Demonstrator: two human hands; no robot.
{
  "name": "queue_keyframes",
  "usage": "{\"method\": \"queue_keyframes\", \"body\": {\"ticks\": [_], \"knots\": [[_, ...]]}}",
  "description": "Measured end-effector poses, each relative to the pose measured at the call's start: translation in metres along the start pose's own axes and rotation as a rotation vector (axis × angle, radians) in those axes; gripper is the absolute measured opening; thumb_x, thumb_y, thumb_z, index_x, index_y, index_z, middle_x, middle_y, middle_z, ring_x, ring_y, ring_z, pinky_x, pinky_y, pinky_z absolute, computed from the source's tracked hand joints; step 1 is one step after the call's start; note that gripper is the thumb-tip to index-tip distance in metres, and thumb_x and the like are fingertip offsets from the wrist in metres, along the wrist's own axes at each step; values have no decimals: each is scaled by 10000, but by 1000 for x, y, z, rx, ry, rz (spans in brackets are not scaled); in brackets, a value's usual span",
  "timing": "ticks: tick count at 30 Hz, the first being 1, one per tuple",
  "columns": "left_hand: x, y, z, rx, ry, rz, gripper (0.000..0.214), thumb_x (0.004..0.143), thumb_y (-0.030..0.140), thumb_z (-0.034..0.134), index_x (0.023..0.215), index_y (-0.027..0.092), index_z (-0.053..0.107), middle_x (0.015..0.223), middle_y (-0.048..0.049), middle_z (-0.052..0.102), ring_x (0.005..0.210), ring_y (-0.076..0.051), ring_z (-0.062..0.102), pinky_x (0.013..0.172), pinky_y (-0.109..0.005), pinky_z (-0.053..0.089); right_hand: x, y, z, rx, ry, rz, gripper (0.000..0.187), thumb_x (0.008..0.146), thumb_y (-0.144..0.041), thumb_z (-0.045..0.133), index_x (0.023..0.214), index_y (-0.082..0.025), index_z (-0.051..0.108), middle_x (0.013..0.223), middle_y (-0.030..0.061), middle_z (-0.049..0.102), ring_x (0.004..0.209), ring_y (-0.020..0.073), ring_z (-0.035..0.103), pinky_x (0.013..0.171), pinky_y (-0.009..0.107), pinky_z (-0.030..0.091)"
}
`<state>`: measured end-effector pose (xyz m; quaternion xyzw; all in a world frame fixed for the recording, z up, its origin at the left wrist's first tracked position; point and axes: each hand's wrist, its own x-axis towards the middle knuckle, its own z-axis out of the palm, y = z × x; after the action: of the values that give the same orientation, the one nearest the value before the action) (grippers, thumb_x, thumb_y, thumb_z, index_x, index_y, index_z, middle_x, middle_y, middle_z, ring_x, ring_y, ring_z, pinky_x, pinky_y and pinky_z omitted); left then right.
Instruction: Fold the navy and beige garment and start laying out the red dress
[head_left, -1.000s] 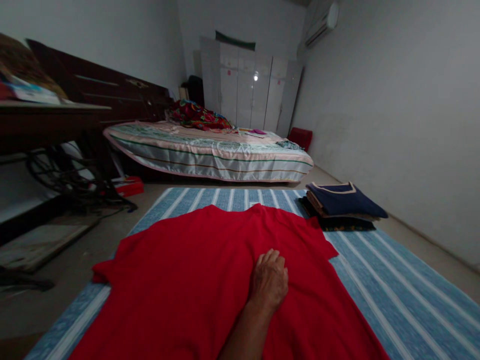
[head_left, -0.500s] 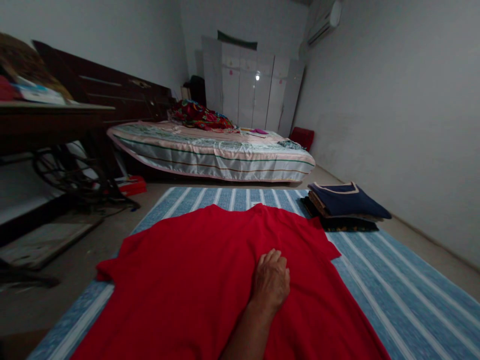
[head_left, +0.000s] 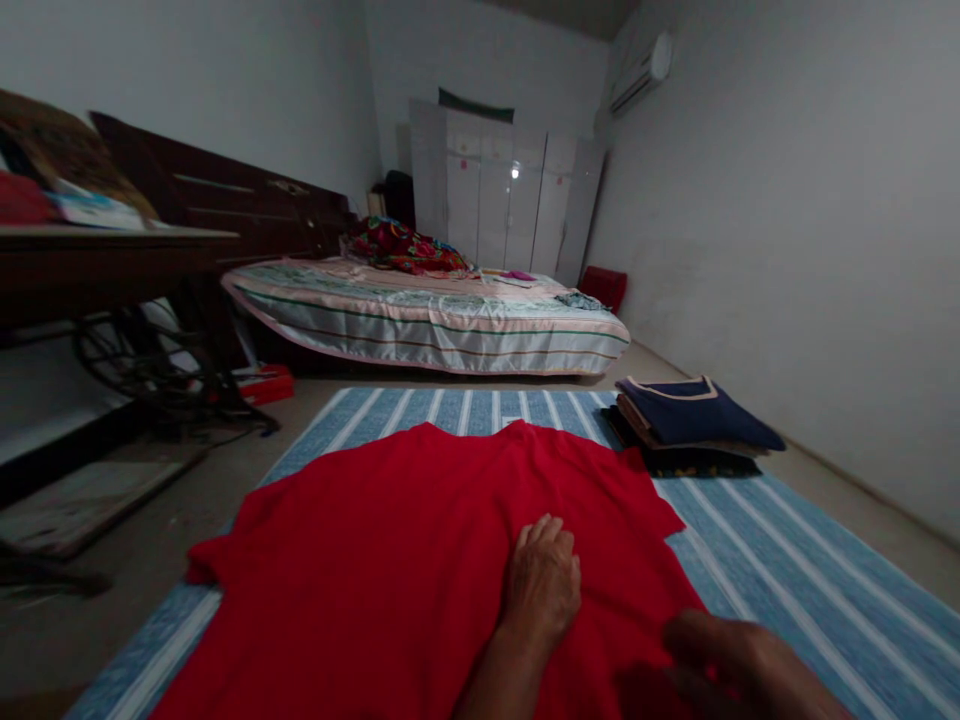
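Note:
A red T-shirt [head_left: 360, 560] lies spread out, neck end away from me and both short sleeves out to the sides. My left hand [head_left: 544, 580] rests on its right half at chest height. Its fingers are bent and closed on the cloth, with faint creases running up from them; the fingertips are partly hidden. At the lower right, my right hand [head_left: 739, 660] hovers over or beside the shirt's right edge, smeared by motion. Whether it touches the cloth cannot be made out.
Under the shirt is a blue and white striped sheet [head_left: 757, 550]. A stack of folded clothes [head_left: 690, 415], navy on top, sits at its far right. Beyond stands a bed [head_left: 450, 330]. An old treadle table [head_left: 112, 250] and a red box [head_left: 266, 385] are at the left.
My right hand has come into view at the lower right, beside the shirt's edge. My left hand keeps its place on the shirt. The view has tilted slightly upward.

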<state>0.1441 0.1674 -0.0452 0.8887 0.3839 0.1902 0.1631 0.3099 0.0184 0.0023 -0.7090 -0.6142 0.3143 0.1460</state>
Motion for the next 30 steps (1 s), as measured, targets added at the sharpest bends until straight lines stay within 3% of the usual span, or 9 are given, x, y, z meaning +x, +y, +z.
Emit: {"method": "queue_keyframes", "body": {"ticks": [2,7,10,15,19,24,27,30], "knots": [[-1,0,0,-6,-1,-9,298,846,191,457,1062,151,658,1270,-107,602,1229,-253,498,1084,-440,344,26,-15,5,-213,67,-72,182,874,-287,463,884,-236,638,860,34,693,777,181,634,651,254,391],[-3,0,2,-17,-9,-20,311,855,188,440,1078,159,655,1290,-109,589,1251,-249,483,1097,-438,331,66,-23,-2,-534,56,35,204,859,-180,452,904,-194,651,904,83,715,845,213,668,642,251,372],[-3,1,3,-18,-15,-31,334,863,196,426,1116,154,642,1316,-111,570,1266,-254,470,1103,-443,324,92,-18,-20,-558,117,66,208,884,-254,466,928,-194,660,889,97,720,829,216,674,607,248,355],[0,1,0,-4,17,-46,345,872,197,400,1100,133,652,1321,-122,565,1279,-263,457,1119,-435,305,151,-16,-51,-573,307,107,260,911,-199,393,915,-179,653,883,104,711,850,197,664,620,249,355],[1,-2,3,6,30,-91,376,876,206,397,1150,117,638,1334,-132,553,1303,-274,429,1140,-464,260,197,-16,-64,-570,385,127,342,932,-146,312,1084,-178,617,1060,119,681,1010,198,625,716,258,396],[-2,-5,8,3,4,-119,408,883,226,396,1208,108,611,1365,-136,523,1317,-279,410,1146,-471,248,237,-5,-65,-559,395,194,293,944,-183,380,1137,-127,594,1198,139,603,1101,207,572,841,304,440],[-3,-5,10,1,14,-122,407,889,238,389,1206,120,615,1369,-117,524,1318,-264,411,1149,-453,248,254,5,-62,-547,352,283,288,931,-350,502,1062,-120,615,1150,117,616,1019,209,600,832,368,488],[-4,-5,13,-7,14,-136,406,893,251,393,1208,121,614,1368,-107,527,1319,-253,409,1151,-434,250,263,12,-60,-537,312,340,302,906,-400,550,1021,-131,627,1046,80,656,898,180,636,772,357,519]]}}
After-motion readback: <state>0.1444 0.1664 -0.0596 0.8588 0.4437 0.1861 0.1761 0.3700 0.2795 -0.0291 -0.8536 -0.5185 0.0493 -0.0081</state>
